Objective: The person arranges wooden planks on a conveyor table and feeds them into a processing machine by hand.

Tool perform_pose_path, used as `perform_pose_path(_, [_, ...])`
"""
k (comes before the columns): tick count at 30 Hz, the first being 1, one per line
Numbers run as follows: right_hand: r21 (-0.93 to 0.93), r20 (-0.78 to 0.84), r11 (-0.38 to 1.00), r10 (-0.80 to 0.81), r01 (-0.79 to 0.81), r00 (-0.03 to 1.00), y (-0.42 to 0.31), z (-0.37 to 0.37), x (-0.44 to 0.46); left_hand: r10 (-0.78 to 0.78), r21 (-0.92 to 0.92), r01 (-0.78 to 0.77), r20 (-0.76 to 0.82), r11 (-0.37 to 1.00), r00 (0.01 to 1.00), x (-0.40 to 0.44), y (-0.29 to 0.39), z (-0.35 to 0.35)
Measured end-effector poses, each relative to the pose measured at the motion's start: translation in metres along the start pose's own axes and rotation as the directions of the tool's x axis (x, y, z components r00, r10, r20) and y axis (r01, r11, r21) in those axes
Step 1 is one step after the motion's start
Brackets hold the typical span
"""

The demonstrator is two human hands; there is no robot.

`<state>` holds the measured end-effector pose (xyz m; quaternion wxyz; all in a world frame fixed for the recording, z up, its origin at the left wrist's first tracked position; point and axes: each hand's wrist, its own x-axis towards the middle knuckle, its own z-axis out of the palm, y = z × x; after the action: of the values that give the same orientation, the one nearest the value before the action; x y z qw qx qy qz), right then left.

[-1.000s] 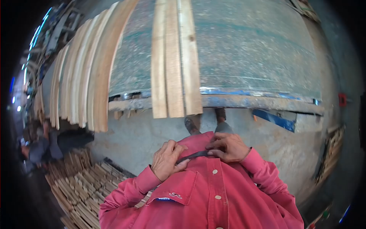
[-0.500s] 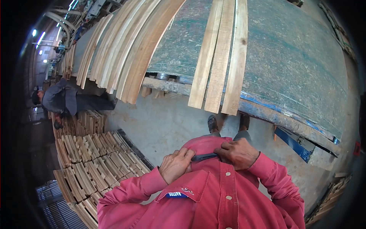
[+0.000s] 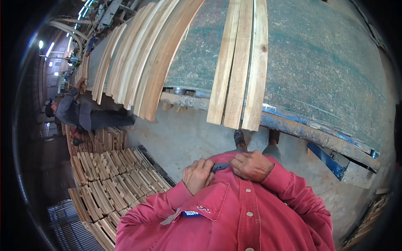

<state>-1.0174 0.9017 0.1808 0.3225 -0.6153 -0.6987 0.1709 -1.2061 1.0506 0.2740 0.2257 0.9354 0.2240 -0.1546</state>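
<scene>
In front of my belly, my left hand (image 3: 197, 173) and my right hand (image 3: 252, 166) are both closed. Between them runs a short dark grey strip (image 3: 220, 167), gripped at either end; whether it is a belt or some other band I cannot tell. The front of a red button shirt (image 3: 234, 205) lies around and below the hands. Beyond them, several long wooden boards (image 3: 235, 83) lie across a worn green surface (image 3: 318, 75), their near ends jutting over its edge. Neither hand touches the boards.
More boards (image 3: 146, 71) lie farther left on the green surface. Stacked wood pieces (image 3: 113, 180) stand at the lower left beside a metal rack (image 3: 71, 226). A co-worker (image 3: 79, 113) in dark clothes bends near the far stack. A blue metal part (image 3: 328, 161) sticks out at the right.
My hands stay closed on the dark strip, with the right hand slightly nearer the left. The view has shifted a little. The co-worker's arm now reaches toward the boards.
</scene>
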Motion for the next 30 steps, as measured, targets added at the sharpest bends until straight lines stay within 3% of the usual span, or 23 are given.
perform_pose_path(5, [0.115, 0.213, 0.977, 0.151, -0.179, 0.965, -0.004, 0.007, 0.019, 0.012, 0.009, -0.012, 0.029, 1.000, 1.000, 0.002, -0.041, 0.029])
perform_pose_path(7, [0.233, 0.213, 0.956, 0.130, -0.180, 0.968, 0.004, 0.021, 0.017, 0.031, -0.070, -0.028, 0.055, 0.997, 0.998, 0.006, -0.051, 0.031])
perform_pose_path(10, [0.245, 0.194, 0.957, 0.109, -0.156, 0.975, 0.007, 0.028, 0.019, -0.033, -0.214, 0.068, 0.162, 0.975, 0.986, 0.008, -0.050, 0.025])
perform_pose_path(18, [0.434, 0.276, 0.865, 0.137, -0.250, 0.951, 0.009, 0.020, 0.031, -0.014, -0.229, 0.077, 0.264, 0.970, 0.964, 0.012, -0.097, 0.040])
perform_pose_path(19, [0.444, 0.278, 0.858, 0.140, -0.256, 0.950, 0.009, 0.017, 0.031, -0.042, -0.326, 0.175, 0.379, 0.929, 0.925, 0.008, -0.117, 0.045])
perform_pose_path(21, [0.456, 0.290, 0.847, 0.148, -0.272, 0.946, 0.011, 0.016, 0.029, -0.046, -0.346, 0.215, 0.437, 0.913, 0.898, 0.012, -0.125, 0.046])
perform_pose_path(22, [0.485, 0.211, 0.832, 0.188, -0.270, 0.959, 0.010, 0.021, 0.025, -0.045, -0.323, 0.203, 0.437, 0.924, 0.899, 0.015, -0.127, 0.048])
perform_pose_path(25, [0.380, 0.291, 0.887, 0.155, -0.263, 0.944, 0.029, 0.076, 0.025, -0.028, -0.268, 0.162, 0.444, 0.950, 0.896, 0.027, -0.120, 0.053])
perform_pose_path(30, [0.466, 0.241, 0.816, 0.254, -0.341, 0.937, 0.042, 0.056, -0.006, 0.079, -0.187, 0.006, 0.442, 0.982, 0.894, 0.054, -0.099, 0.071])
